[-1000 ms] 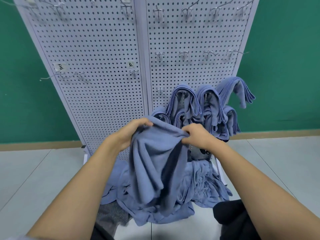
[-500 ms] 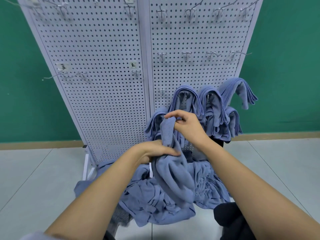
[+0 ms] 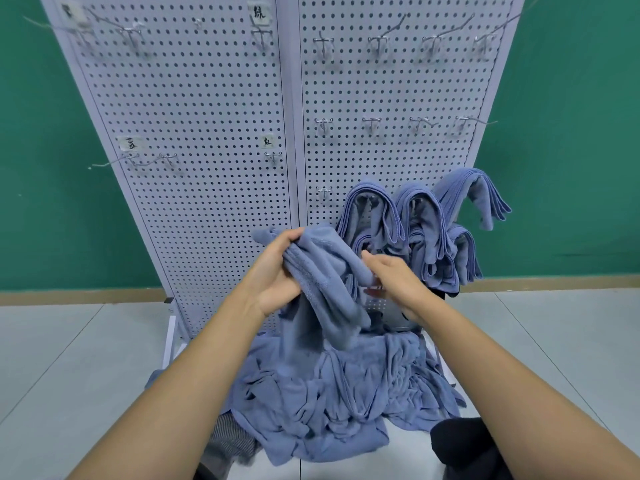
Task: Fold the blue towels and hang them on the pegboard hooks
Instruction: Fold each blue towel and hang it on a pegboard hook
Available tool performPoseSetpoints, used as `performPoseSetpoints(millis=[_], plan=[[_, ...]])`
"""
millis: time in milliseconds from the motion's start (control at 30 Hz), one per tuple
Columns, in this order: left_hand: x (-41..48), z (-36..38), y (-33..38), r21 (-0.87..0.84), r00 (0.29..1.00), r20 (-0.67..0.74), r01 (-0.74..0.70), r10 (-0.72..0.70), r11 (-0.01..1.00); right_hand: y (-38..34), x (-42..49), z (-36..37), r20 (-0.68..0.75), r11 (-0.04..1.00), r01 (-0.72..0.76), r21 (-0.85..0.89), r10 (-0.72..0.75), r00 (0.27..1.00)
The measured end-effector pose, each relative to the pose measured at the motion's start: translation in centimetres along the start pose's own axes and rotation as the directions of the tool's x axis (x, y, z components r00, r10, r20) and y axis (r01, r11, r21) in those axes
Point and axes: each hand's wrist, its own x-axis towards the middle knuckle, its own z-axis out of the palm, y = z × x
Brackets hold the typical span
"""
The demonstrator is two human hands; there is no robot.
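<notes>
Left hand grips the bunched blue towel, right hand pinches its edge, apparently mid-fold; next it probably needs squaring before hanging.

floor grey tile | on it: crumpled blue towel heap, white pegboard stand | hung on stand: folded towels

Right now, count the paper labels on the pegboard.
4. All on the left panel of the pegboard: top-left label, top-right label, middle-left label, middle-right label. The hanging towels may hide others.
</notes>
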Motion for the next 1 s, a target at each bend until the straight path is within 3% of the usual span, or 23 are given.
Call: performPoseSetpoints(millis=[100, 167, 267, 400, 467, 633, 833, 900, 1000], plan=[[-0.2, 0.4, 0.2, -0.045, 0.999, 0.008, -0.033, 0.034, 0.998, 0.0, -0.3, 0.6, 0.134, 0.982, -0.142, 0.123, 0.125, 0.983], [-0.2, 0.5, 0.2, -0.031, 0.998, 0.007, -0.055, 0.056, 0.998, -0.3, -0.2, 0.8, 0.19, 0.975, -0.151, 0.162, 0.12, 0.974], [-0.4, 0.3, 0.4, 0.002, 0.997, -0.001, -0.072, 0.072, 0.997, -0.8, 0.1, 0.8, 0.059, 0.982, -0.038, 0.183, 0.027, 0.998], [-0.3, -0.2, 0.9, 0.138, 0.994, -0.079, -0.067, 0.079, 0.988, -0.7, 0.4, 0.1, -0.196, 0.99, 0.143, 0.003, -0.14, 0.971], [-0.3, -0.5, 1.1, 0.257, 0.979, -0.17, -0.07, 0.116, 0.964, -1.2, 0.4, -0.4, -0.252, 0.984, 0.16, 0.081, -0.135, 0.958], [0.1, -3.6, 2.1, 0.397, 0.84, -0.458, -0.099, 0.29, 0.912, -1.5, 0.8, -2.7, -0.372, 0.967, 0.16, 0.196, -0.077, 0.925], [0.2, -6.0, 2.8, 0.475, 0.7, -0.589, -0.104, 0.404, 0.874, -1.6, 0.8, -4.1, -0.375, 0.913, 0.099, 0.396, 0.062, 0.925], [0.2, -6.2, 3.1, 0.427, 0.717, -0.585, -0.124, 0.379, 0.896, -1.7, 0.7, -4.5, -0.327, 0.885, 0.106, 0.454, 0.054, 0.943], [-0.1, -6.3, 3.4, 0.249, 0.833, -0.513, -0.088, 0.209, 0.964, -1.7, 0.6, -4.9, -0.278, 0.889, 0.107, 0.446, 0.024, 0.96]])
